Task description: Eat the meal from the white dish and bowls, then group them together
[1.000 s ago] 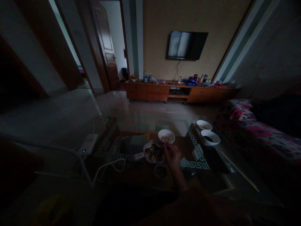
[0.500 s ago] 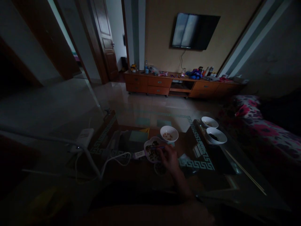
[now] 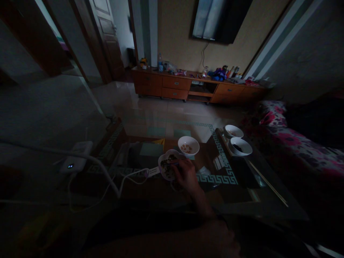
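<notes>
My right hand reaches over a pale, petal-edged dish with dark bits scattered in it. Its fingers are pinched on a slim purplish stick-like tool, which points left over the dish; its exact kind is too dim to tell. Just behind the dish stands a white bowl with small orange-tan pieces inside. Across the bottom lies my left forearm, and my left hand is close to the right arm near the elbow. Its fingers are too dark to read.
On the glass table, two white bowls stand at right, one with dark contents, near a pair of chopsticks. A labelled strip touches the dish's left. A white power bank with cables lies left. Beyond are a cabinet and floral sofa.
The view has tilted down and shifted right, so the scene sits higher and further left. My right hand stays over the dish with the tool, its fingers slightly moved.
</notes>
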{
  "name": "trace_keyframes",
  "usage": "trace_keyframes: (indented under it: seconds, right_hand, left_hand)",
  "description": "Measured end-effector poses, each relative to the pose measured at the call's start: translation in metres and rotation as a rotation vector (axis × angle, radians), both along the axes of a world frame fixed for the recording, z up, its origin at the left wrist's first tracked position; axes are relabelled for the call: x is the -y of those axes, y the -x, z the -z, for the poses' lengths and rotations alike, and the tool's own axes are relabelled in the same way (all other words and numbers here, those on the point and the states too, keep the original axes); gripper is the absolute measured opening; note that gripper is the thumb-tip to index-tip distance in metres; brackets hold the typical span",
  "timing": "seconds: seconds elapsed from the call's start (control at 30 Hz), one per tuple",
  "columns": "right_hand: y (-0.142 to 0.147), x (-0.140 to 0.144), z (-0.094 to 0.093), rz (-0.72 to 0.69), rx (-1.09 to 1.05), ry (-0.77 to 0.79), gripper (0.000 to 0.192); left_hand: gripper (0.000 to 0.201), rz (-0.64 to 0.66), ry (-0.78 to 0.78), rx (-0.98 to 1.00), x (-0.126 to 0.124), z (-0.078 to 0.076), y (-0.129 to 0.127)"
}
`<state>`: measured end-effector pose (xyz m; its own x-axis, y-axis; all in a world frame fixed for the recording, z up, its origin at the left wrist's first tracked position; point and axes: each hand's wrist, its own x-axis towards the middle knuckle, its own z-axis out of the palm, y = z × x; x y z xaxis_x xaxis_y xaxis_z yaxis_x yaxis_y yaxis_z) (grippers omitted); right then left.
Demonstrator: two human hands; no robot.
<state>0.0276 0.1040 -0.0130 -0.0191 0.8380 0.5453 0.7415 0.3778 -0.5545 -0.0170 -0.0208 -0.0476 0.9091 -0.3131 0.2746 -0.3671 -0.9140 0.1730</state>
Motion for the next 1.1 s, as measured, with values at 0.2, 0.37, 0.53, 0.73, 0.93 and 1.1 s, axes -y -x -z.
trace_keyframes:
  seconds: [0.2,0.37,0.53,0.73,0.93,1.1]
  right_hand:
    - [0.001,-0.001,0.002,-0.009,-0.006,-0.005,0.013]
    - [-0.001,0.001,0.001,0.033,-0.007,-0.066,0.016]
    - [-0.025,0.002,0.005,0.402,-0.247,-0.304,0.020]
    - [-0.036,-0.002,0.003,0.538,-0.415,-0.179,0.031]
    - [-0.011,0.002,0.001,0.133,-0.175,-0.058,0.021]
    - [-0.003,0.003,0.001,-0.013,-0.072,0.000,0.016]
  left_hand:
    - [0.018,-0.013,0.017,0.024,0.001,-0.002,0.002]
    - [0.021,0.002,0.029,0.001,0.001,0.003,-0.002]
    - [0.024,-0.014,0.008,0.005,0.007,0.013,-0.009]
    - [0.016,-0.043,-0.064,0.061,0.008,0.011,-0.010]
    - [0.020,-0.035,-0.019,-0.036,0.005,0.004,-0.006]
    - [0.031,-0.083,-0.026,0.050,0.008,0.012,-0.004]
